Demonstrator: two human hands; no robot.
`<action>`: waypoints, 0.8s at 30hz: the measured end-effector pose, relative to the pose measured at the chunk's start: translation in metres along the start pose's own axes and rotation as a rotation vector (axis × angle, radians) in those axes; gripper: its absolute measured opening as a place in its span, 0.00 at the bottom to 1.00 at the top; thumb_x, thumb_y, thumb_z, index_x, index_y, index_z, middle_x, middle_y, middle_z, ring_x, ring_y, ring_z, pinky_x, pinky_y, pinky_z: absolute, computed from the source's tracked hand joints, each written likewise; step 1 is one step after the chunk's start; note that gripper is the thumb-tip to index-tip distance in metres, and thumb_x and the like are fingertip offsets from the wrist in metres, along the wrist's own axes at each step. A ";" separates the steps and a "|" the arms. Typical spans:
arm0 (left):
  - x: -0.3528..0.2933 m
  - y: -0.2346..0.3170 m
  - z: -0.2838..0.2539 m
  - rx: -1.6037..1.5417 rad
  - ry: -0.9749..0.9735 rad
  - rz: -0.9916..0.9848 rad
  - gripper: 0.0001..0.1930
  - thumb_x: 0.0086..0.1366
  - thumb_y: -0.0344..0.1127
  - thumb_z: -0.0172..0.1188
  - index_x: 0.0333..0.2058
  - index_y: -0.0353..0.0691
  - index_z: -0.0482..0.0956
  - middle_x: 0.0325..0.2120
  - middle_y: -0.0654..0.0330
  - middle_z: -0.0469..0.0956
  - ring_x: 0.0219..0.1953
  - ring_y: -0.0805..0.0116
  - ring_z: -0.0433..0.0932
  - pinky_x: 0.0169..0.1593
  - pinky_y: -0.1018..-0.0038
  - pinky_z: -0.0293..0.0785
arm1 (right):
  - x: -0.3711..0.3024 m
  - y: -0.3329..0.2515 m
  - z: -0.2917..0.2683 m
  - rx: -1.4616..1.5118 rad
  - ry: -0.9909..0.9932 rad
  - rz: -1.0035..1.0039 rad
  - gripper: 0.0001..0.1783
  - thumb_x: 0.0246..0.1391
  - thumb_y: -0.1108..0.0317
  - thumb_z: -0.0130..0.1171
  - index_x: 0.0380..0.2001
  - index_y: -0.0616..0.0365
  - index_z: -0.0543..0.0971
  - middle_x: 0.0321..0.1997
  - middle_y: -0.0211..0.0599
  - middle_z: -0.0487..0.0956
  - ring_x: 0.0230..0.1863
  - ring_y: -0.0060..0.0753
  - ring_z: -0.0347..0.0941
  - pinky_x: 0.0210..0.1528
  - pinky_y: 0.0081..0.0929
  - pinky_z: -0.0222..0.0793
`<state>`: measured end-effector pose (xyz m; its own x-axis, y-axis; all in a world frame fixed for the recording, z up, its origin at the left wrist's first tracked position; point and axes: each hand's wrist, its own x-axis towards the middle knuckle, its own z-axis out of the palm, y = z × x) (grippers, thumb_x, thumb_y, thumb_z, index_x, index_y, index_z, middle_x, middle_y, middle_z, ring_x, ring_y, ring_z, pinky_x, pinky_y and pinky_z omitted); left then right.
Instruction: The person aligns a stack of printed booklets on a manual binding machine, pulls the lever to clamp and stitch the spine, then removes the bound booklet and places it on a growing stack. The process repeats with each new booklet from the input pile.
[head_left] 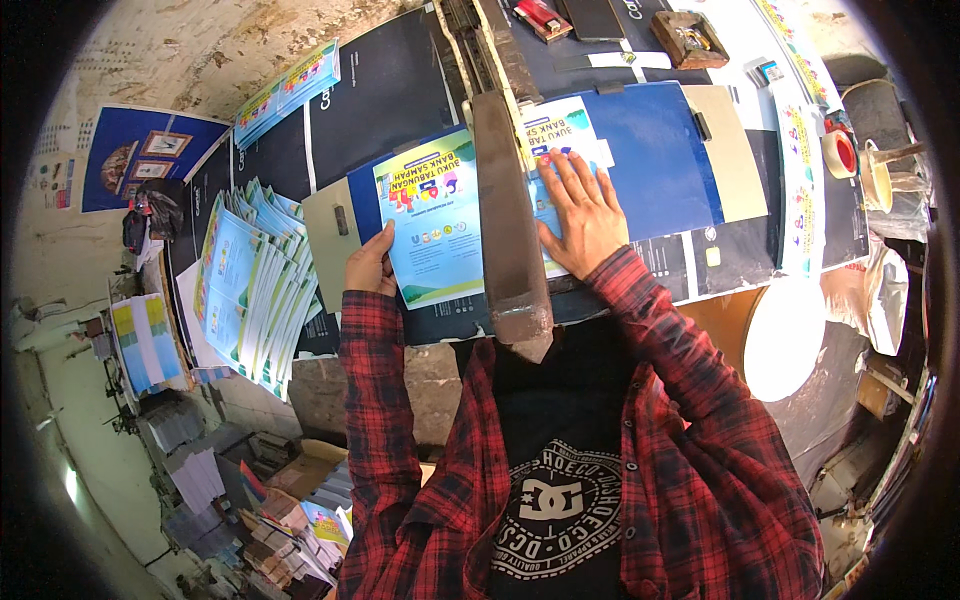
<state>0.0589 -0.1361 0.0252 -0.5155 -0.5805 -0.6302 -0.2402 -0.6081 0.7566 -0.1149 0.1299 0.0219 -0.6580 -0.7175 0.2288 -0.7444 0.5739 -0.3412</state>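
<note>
A colourful printed sheet, light blue with a yellow top, lies left of a long brown lever arm. My left hand grips its left edge, thumb on top and fingers partly hidden. Right of the arm, a matching printed part lies under my right hand, which presses flat with fingers apart. The arm covers the middle, so I cannot tell whether both parts are one sheet. Beneath them is a blue board with dark clips at its edges.
At left, a fanned stack of printed booklets rests near the table edge; another pile lies behind it. A wooden tray of small items is at the back. A tape roll and a round white stool seat are at right.
</note>
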 end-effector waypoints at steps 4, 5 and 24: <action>0.004 -0.002 -0.005 0.530 0.209 0.392 0.20 0.65 0.37 0.64 0.49 0.28 0.77 0.37 0.54 0.82 0.35 0.64 0.83 0.39 0.71 0.79 | 0.000 -0.001 -0.003 -0.009 -0.008 -0.007 0.39 0.58 0.43 0.54 0.66 0.54 0.64 0.71 0.41 0.61 0.73 0.44 0.53 0.72 0.49 0.46; 0.002 -0.006 -0.003 0.783 0.329 0.583 0.21 0.64 0.38 0.64 0.50 0.29 0.76 0.38 0.52 0.82 0.37 0.62 0.83 0.41 0.69 0.79 | 0.002 -0.004 -0.002 -0.005 -0.013 -0.012 0.39 0.58 0.43 0.54 0.67 0.54 0.63 0.72 0.41 0.61 0.73 0.44 0.53 0.72 0.49 0.46; -0.029 -0.082 0.084 1.438 0.185 1.092 0.39 0.68 0.57 0.49 0.66 0.29 0.58 0.70 0.47 0.53 0.72 0.51 0.50 0.70 0.47 0.44 | 0.075 -0.061 -0.181 0.525 0.185 -0.110 0.31 0.61 0.47 0.56 0.53 0.66 0.76 0.44 0.55 0.81 0.48 0.51 0.79 0.52 0.32 0.71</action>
<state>0.0249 -0.0236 -0.0041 -0.8468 -0.4616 0.2645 -0.3910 0.8771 0.2790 -0.1391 0.1125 0.2255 -0.6239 -0.6534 0.4288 -0.6845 0.1920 -0.7033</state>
